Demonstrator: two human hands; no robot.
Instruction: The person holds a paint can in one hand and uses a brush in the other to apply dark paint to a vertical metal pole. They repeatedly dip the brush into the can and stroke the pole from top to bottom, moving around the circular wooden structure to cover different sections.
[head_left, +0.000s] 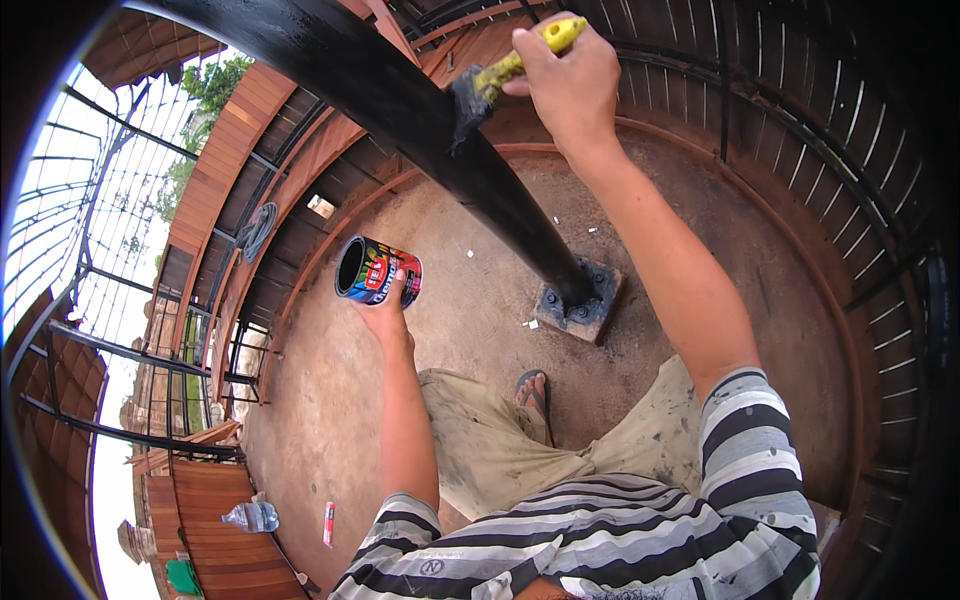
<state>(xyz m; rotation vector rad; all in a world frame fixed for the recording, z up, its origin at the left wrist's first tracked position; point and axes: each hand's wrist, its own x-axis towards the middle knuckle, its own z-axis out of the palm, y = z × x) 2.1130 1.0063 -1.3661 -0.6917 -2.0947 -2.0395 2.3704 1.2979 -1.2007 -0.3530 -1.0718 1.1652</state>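
Observation:
A thick black pole point(410, 110) slants across the head view, down to a square base plate point(583, 300) with bolts. My right hand point(575, 85) is closed round the yellow handle of a paintbrush point(500, 75). The brush's dark, paint-coated bristles lie against the pole's right side. To the left of the pole, my left hand point(388, 315) holds up a paint can point(388, 272) with a colourful label. The can is tilted, its open mouth facing left and dark inside. Its paint level cannot be made out.
Curved wooden benches point(225, 160) and dark railings ring the concrete floor point(320, 420). A coiled cable point(257, 232) hangs at the left bench. A clear plastic bottle point(252, 517) lies by the slatted wooden bench at lower left, near a red-and-white tube point(329, 524). Small white scraps dot the floor around the pole.

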